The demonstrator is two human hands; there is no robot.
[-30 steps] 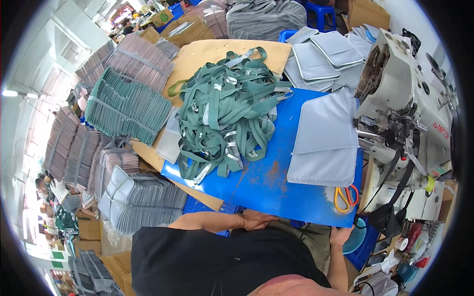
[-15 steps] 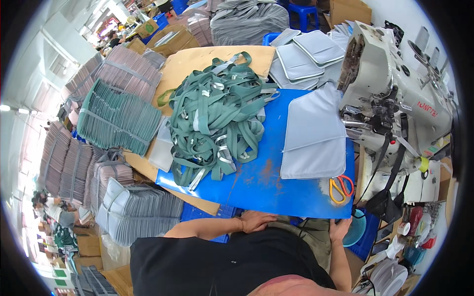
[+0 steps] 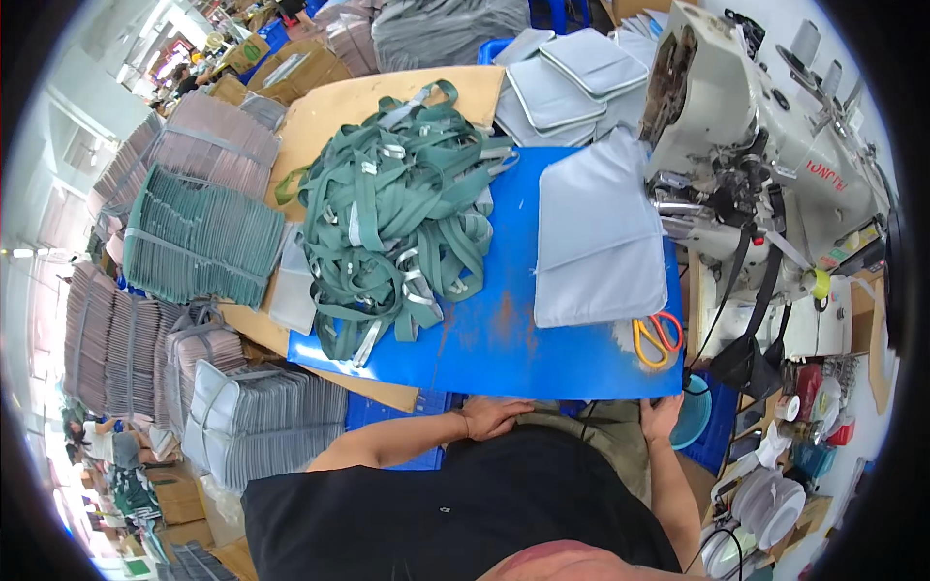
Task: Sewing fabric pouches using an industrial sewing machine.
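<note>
Resting at the blue table (image 3: 504, 349) edge, left hand (image 3: 492, 416) curled loosely, right hand (image 3: 661, 418) spread.

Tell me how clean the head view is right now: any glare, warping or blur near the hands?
Head view: strong fisheye, the blue table top bows and the rim goes black; the far left is washed out by bright daylight; light is even and soft over the green strap pile; left hand and right hand look sharp, no motion blur.

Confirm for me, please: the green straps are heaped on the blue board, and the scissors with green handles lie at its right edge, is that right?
Not quite: in the head view the scissors have orange and yellow handles, not green. The straps are heaped on the blue board, and the scissors lie at its right edge.
</note>
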